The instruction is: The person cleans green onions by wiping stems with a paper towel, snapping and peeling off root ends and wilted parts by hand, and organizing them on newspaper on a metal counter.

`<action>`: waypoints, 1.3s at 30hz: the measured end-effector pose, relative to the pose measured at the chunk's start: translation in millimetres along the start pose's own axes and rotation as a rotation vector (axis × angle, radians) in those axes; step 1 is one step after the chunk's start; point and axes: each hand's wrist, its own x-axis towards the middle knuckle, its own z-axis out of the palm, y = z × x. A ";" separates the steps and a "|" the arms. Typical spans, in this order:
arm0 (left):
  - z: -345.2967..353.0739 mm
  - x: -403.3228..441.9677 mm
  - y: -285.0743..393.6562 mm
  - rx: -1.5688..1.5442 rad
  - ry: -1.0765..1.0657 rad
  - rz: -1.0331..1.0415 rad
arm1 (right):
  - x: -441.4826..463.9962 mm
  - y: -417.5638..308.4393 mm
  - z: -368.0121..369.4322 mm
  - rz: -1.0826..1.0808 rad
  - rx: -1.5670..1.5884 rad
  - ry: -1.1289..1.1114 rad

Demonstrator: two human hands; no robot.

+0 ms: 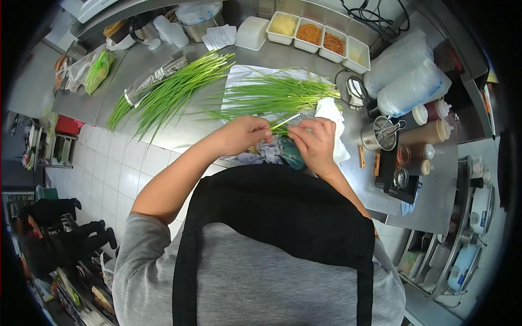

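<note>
My left hand (247, 135) is closed in a pinch on a few green stalks (281, 127) near the counter's front edge. Facing it, my right hand (315, 138) pinches the other end of the same stalks, with a pale stem end sticking up between the hands. Just beyond them, a bunch of long green stalks (272, 93) lies on a white cloth (239, 76). Crumpled white paper (338, 130) is beside my right hand. Further left rests a second green bunch (182, 89), next to a newspaper-wrapped bundle (155, 80). Patterned fabric (266, 154) lies below my hands.
White containers of food (309, 36) line the counter's back. At right are plastic bags (413, 81), a metal pot (379, 134), sauce bottles (429, 132) and a black tray (399, 176). A green bag (99, 72) sits far left. People in dark clothes (60, 233) are at lower left.
</note>
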 end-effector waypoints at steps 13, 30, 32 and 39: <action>-83.6 12.9 -34.6 0.651 0.438 -0.111 | 39.7 62.1 23.7 0.318 0.135 0.088; -0.6 94.3 -25.8 0.779 0.127 0.499 | -46.7 115.2 -38.3 0.853 0.119 0.069; 23.4 96.6 -28.9 0.761 0.102 0.495 | -38.9 105.2 -61.9 0.973 0.328 0.123; 32.6 96.7 -42.0 0.688 0.059 0.247 | -50.6 90.8 -92.3 1.023 0.913 0.431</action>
